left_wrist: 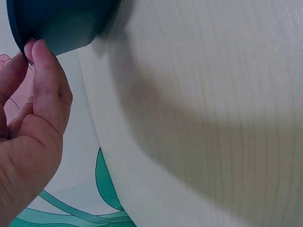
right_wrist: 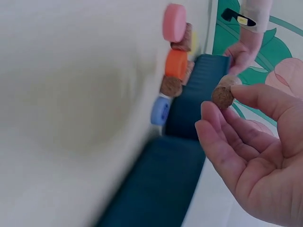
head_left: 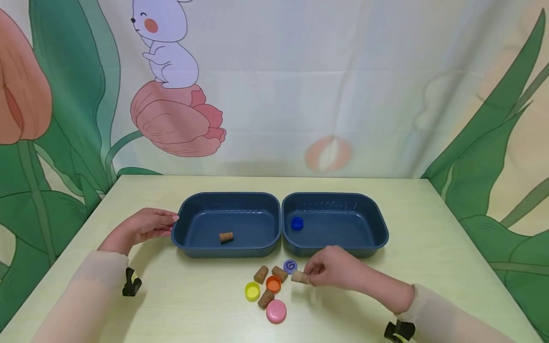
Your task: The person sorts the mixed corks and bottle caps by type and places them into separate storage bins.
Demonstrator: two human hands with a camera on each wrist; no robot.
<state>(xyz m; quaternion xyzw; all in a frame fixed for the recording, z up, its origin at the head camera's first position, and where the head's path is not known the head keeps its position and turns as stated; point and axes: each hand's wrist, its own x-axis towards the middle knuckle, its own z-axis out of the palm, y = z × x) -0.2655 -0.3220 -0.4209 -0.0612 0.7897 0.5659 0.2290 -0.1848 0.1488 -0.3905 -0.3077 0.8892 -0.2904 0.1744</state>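
My right hand [head_left: 336,267] pinches a cork [head_left: 300,277] between thumb and fingertips, raised off the table in front of the right blue tray [head_left: 377,238]. In the right wrist view the same cork [right_wrist: 222,96] shows its round end. At the left, my left hand [head_left: 147,225] grips the rim of the left blue tray [head_left: 184,245]; in the left wrist view, thumb and fingers [left_wrist: 45,71] pinch that edge. One cork [head_left: 226,237] lies inside the left tray, and a dark blue bottle cap [head_left: 297,223] sits in the right one.
Loose on the table before the trays are several corks [head_left: 260,274], a purple cap [head_left: 290,266] with a swirl, an orange cap [head_left: 273,284], a yellow cap [head_left: 252,291] and a pink cap [head_left: 276,311]. A printed curtain [head_left: 274,95] hangs behind the table.
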